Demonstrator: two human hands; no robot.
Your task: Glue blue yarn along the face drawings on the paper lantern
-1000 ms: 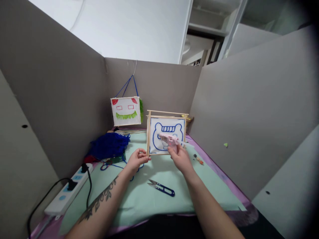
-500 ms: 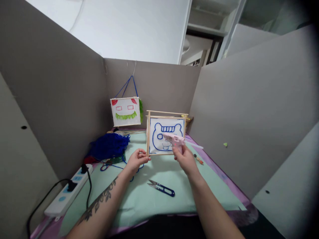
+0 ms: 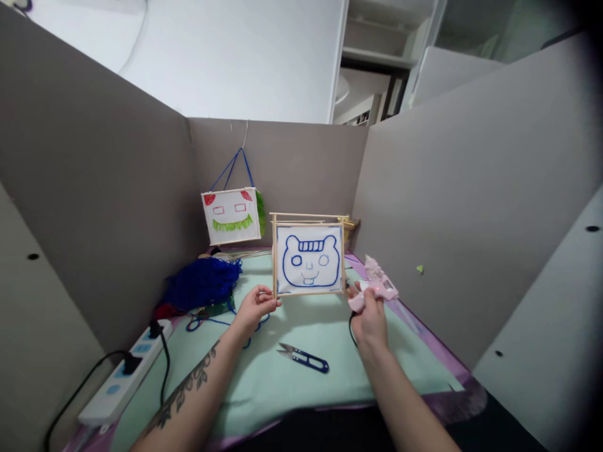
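My left hand (image 3: 257,306) pinches the lower left corner of a wooden stick frame (image 3: 275,260). Stretched inside it is white cloth bearing a bear face (image 3: 311,262) in blue outline, one eye darker than the other. My right hand (image 3: 371,316) is wrapped round a pink glue gun (image 3: 374,290), just right of the frame; a black cord runs down from its grip. Some of the right fingertips are near the frame's lower right corner, and whether they touch it I cannot tell. Blue thread snips (image 3: 304,358) lie on the table between my forearms.
Blue yarn (image 3: 202,281) is heaped at the left, with loose strands trailing toward my left hand. A white power strip (image 3: 126,370) with black plugs stands nearer. On the back partition hangs a finished-looking face picture (image 3: 232,216). Grey partitions (image 3: 447,207) enclose the pale green table cover (image 3: 264,389).
The glue gun has moved right and turned away from the cloth, uncovering the right side of the bear face. My left hand stays at the frame's corner. The view has shifted slightly.
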